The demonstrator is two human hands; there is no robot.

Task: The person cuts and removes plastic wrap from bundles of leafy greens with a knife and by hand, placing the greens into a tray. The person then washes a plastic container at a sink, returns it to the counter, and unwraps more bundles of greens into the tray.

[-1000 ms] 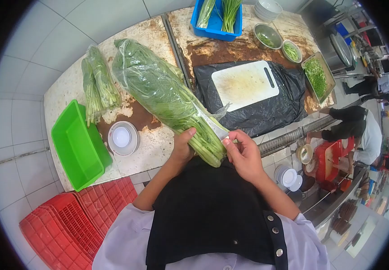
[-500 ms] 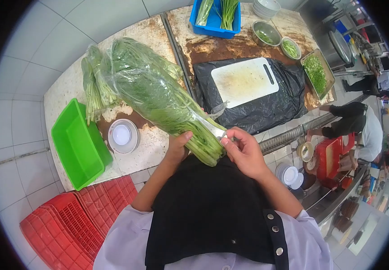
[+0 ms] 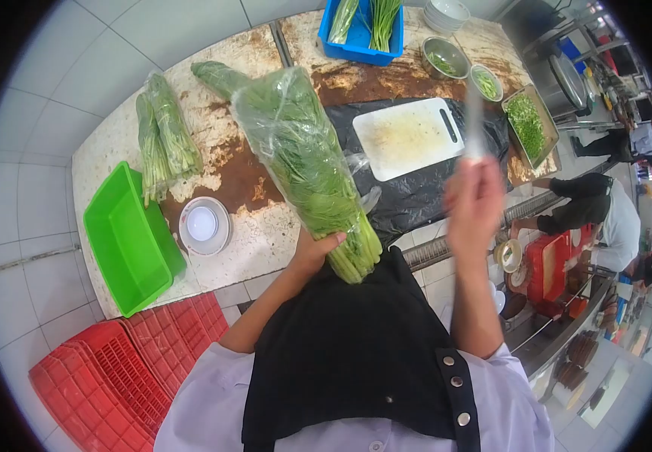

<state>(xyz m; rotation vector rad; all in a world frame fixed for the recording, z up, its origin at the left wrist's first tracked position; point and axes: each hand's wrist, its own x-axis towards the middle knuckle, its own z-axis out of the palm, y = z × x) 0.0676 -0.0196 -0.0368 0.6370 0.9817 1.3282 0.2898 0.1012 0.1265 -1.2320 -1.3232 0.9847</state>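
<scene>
My left hand [image 3: 312, 252] is wrapped round the lower stems of a bunch of leafy greens [image 3: 299, 151] in a clear plastic bag. The bunch is tilted, its leafy end towards the table and its cut stems against my apron. My right hand [image 3: 477, 196] is raised to the right, away from the bunch, closed on a knife [image 3: 474, 120] whose blade points up and is smeared by motion. Below the blade to the left, a white cutting board [image 3: 405, 139] lies on black plastic [image 3: 386, 203].
More bagged greens [image 3: 168, 132] lie at left, near a green tub [image 3: 126, 241] and stacked white bowls [image 3: 204, 224]. A blue basin [image 3: 360, 53], a metal bowl [image 3: 446, 56] and a tray of chopped greens [image 3: 529, 128] stand at the back. Red crates [image 3: 122, 361] sit below; a person [image 3: 616, 222] bends at right.
My right hand has pulled away from the stems and swung up to the right with the knife. The bunch has turned more upright in my left hand.
</scene>
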